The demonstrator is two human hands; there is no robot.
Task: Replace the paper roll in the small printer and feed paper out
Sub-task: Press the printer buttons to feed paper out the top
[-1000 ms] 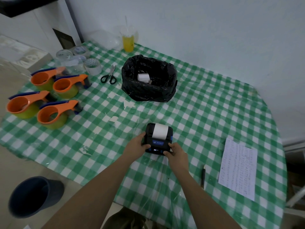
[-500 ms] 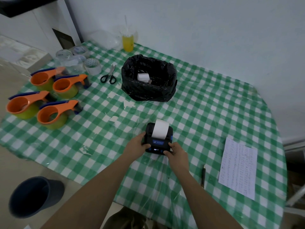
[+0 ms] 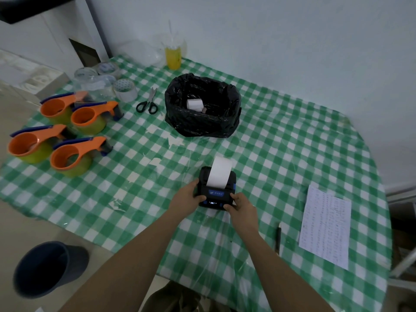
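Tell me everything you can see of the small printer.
The small printer is a compact black box, apparently plastic, with a blue label panel on top and a lit display near its front edge. It lies flat on the checked tablecloth. A white paper strip curls up out of its slot, away from the person. The left hand grips its left side; the right hand holds the front right corner, a finger at the button row.
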